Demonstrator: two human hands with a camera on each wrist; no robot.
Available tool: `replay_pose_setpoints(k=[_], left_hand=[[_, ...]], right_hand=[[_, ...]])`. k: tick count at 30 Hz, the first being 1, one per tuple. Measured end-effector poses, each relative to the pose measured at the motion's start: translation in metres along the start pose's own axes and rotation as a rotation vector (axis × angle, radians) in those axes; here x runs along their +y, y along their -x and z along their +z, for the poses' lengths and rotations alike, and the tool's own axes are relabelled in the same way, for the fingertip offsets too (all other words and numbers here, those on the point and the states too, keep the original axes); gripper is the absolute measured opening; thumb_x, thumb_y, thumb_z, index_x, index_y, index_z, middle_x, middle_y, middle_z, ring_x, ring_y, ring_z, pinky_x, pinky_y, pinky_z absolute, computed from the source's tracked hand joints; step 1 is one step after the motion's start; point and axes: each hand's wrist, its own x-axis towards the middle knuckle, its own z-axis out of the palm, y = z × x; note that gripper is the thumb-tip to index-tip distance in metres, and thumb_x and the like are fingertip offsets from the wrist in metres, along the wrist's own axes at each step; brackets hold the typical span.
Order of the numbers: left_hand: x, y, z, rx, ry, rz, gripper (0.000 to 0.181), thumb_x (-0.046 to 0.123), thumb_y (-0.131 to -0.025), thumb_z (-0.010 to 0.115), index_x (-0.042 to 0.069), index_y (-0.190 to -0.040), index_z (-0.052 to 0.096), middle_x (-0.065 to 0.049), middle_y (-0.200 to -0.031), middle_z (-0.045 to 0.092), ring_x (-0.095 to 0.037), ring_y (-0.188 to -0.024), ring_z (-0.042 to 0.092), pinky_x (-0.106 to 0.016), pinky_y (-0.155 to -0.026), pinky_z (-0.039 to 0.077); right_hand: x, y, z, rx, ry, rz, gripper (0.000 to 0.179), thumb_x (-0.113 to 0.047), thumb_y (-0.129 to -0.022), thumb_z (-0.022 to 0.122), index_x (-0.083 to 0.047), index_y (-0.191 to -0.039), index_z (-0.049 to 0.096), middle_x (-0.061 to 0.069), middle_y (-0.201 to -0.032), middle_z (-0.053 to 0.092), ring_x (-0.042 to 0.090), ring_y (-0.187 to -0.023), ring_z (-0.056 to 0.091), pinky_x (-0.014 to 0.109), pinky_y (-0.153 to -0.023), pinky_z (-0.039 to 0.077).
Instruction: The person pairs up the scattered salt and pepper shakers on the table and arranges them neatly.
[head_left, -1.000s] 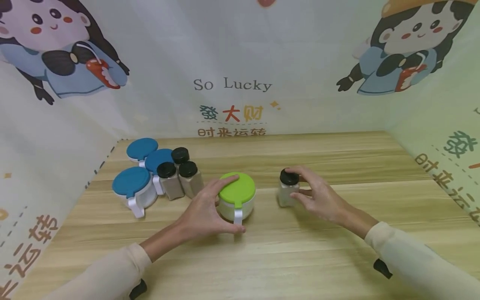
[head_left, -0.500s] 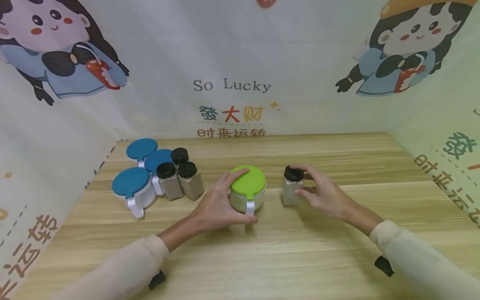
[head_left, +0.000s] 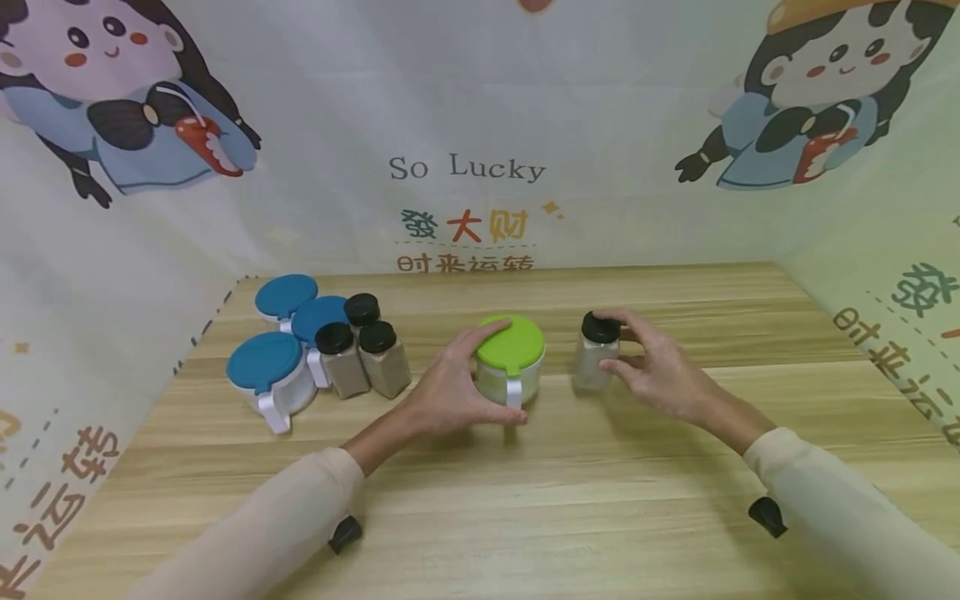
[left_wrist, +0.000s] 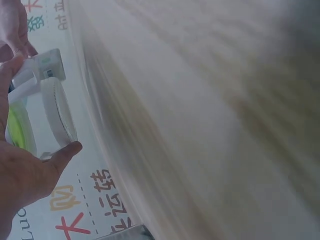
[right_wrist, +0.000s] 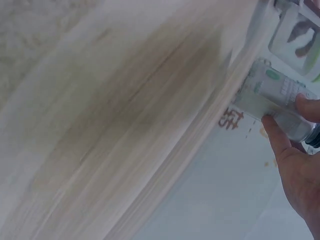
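My left hand (head_left: pixel 450 390) grips a white seasoning jar with a lime-green lid (head_left: pixel 512 343) and a short handle, its thumb low near the handle. In the left wrist view the underside of the jar (left_wrist: pixel 60 111) shows, so it seems raised off the table. To its right, my right hand (head_left: pixel 666 375) holds a clear spice bottle (head_left: pixel 592 364) with a black cap, pinching it from the right side. That bottle (right_wrist: pixel 272 92) looks upright and also lifted a little; its contents appear pale. A narrow gap separates the jar from the bottle.
On the left of the wooden table (head_left: pixel 480 517) stand three blue-lidded jars (head_left: pixel 264 362). Three black-capped spice bottles with brownish contents (head_left: pixel 386 362) sit close against them. A printed cloth (head_left: pixel 465 100) rises behind the table and along its sides.
Both hands have moved right and farther from the person, the left hand more so, carrying the green-lidded jar closer to the bottle. The jars and bottles on the left have stayed put.
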Motion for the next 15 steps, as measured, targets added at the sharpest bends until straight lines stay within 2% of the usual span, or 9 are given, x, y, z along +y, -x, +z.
replay_pose_setpoints(k=[8,15], left_hand=[[-0.004,-0.019,0.009,-0.020,0.003,0.025,0.115,0.040,-0.060,0.100,0.023,-0.156,0.039,-0.003,-0.146,0.047,-0.019,-0.128,0.047,-0.047,-0.106,0.040],[-0.002,-0.034,0.020,-0.058,0.021,0.039,0.114,0.039,-0.062,0.099,0.024,-0.157,0.038,-0.006,-0.149,0.044,-0.020,-0.131,0.045,-0.045,-0.107,0.040]], right_hand=[[0.010,-0.009,-0.008,-0.012,-0.009,0.016,0.059,0.017,-0.091,0.064,0.003,-0.145,0.043,0.025,-0.144,0.046,0.048,-0.130,0.047,0.040,-0.090,0.054],[0.018,-0.013,-0.008,0.014,0.003,0.042,0.060,0.017,-0.091,0.064,0.004,-0.145,0.041,0.027,-0.146,0.043,0.050,-0.131,0.046,0.045,-0.093,0.052]])
